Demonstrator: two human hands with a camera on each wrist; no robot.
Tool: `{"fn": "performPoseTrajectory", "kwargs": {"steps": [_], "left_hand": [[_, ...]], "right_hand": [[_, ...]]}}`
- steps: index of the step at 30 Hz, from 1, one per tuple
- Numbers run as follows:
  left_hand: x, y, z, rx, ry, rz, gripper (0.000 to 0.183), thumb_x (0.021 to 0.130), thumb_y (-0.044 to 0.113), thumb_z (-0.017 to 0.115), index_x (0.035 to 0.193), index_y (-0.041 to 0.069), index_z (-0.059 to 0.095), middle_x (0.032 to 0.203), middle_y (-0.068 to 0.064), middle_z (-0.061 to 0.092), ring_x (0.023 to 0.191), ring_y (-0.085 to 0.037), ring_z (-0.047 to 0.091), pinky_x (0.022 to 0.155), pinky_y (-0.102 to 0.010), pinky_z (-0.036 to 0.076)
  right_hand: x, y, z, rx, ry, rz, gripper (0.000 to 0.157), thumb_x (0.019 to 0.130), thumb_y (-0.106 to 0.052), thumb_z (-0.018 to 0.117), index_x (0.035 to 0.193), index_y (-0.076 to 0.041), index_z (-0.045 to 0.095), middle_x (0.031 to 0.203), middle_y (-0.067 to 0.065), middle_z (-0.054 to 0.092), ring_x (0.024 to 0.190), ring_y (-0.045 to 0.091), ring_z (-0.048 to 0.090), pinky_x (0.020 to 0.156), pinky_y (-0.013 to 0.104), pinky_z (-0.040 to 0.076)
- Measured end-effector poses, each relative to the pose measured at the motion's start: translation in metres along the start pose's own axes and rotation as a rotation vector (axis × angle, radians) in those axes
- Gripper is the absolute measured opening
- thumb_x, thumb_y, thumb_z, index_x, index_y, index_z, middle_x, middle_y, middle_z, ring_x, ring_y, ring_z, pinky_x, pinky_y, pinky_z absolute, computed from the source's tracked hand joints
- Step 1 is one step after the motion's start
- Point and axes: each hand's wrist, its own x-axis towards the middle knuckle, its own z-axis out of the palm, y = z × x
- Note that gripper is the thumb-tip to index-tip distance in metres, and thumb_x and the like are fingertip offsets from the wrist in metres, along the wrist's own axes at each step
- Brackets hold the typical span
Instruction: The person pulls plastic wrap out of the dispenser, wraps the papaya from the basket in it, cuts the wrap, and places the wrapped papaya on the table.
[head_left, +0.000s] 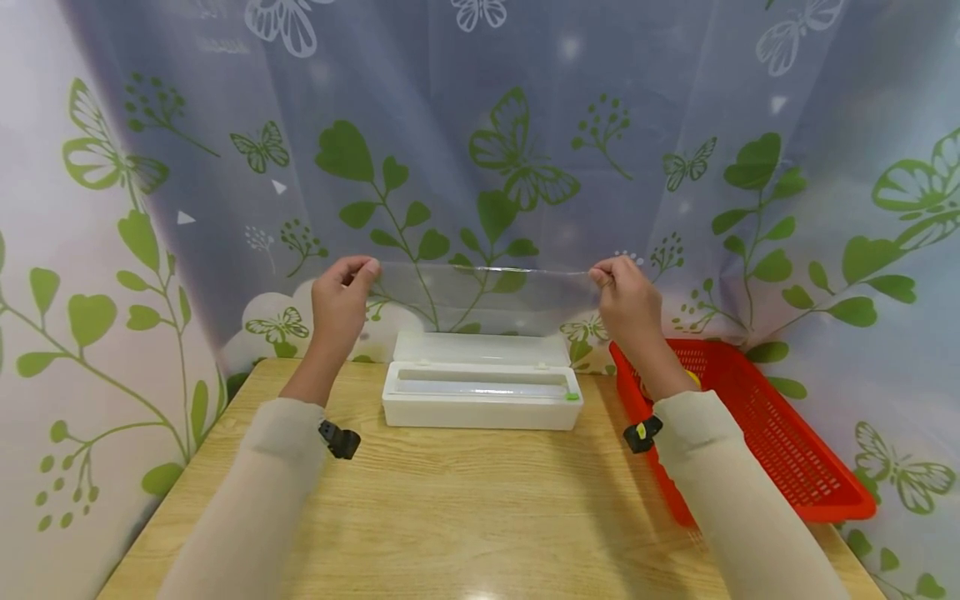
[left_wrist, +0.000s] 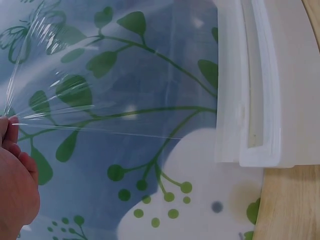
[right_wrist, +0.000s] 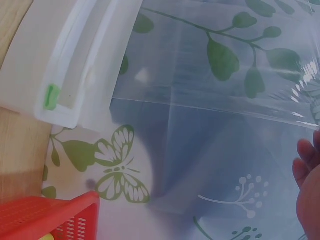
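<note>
Left grip and right grip are pinching film, holding it spread above the desk's far-edge box.

Clear film, see-through and glossy, stretched wide across the middle of the frame, with a nearly level top edge, pinched at both upper corners and creased there; just below, a long white dispenser box, resting level on the wooden counter at centre frame, with its lid tipped open behind and a small green tab near its right end
</note>
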Motion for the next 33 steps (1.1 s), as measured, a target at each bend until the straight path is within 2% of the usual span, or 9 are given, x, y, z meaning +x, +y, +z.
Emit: {"fn": "performPoseTrajectory", "kwargs": {"steps": [5,13,20,28,33], "left_hand": [[0.003,0.005,0.001,-0.016,0.012,0.015,0.031,0.099,0.032,0.066,0.107,0.003,0.073,0.097,-0.011,0.069,0.071,-0.01,0.049,0.061,-0.022,0.041],[0.007,0.013,0.001,-0.035,0.002,0.034,0.032,0.099,0.032,0.066,0.109,0.002,0.073,0.101,-0.016,0.069,0.065,-0.009,0.045,0.057,-0.022,0.038],[0.013,0.019,0.001,-0.045,0.003,0.052,0.031,0.099,0.03,0.066,0.107,0.002,0.073,0.09,0.004,0.068,0.063,-0.008,0.045,0.059,-0.022,0.038],[0.019,0.027,0.001,-0.034,0.009,0.058,0.03,0.099,0.031,0.067,0.107,0.003,0.073,0.088,0.004,0.065,0.063,-0.009,0.044,0.059,-0.023,0.038],[0.022,0.03,0.0,-0.04,0.012,0.078,0.032,0.099,0.032,0.067,0.106,0.002,0.073,0.085,0.004,0.064,0.062,-0.009,0.044,0.057,-0.024,0.038]], "right_hand": [[0.004,-0.002,-0.003,0.005,-0.002,0.003,0.03,0.106,-0.027,0.051,0.106,0.0,0.063,0.091,0.013,0.061,0.069,0.027,0.054,0.056,0.035,0.038],[0.01,-0.003,-0.008,0.005,0.012,-0.006,0.03,0.105,-0.026,0.052,0.105,0.002,0.063,0.097,0.016,0.062,0.073,0.029,0.056,0.059,0.036,0.04],[0.016,-0.004,-0.01,0.013,0.023,-0.002,0.032,0.105,-0.028,0.051,0.106,0.002,0.063,0.096,0.015,0.061,0.074,0.029,0.055,0.062,0.037,0.041],[0.021,-0.009,-0.014,0.005,0.051,-0.018,0.032,0.105,-0.026,0.052,0.106,0.003,0.063,0.098,0.018,0.063,0.074,0.032,0.058,0.061,0.041,0.043],[0.025,-0.009,-0.016,-0.001,0.067,-0.028,0.033,0.104,-0.028,0.052,0.106,0.002,0.064,0.098,0.017,0.063,0.074,0.031,0.058,0.06,0.039,0.041]]}}
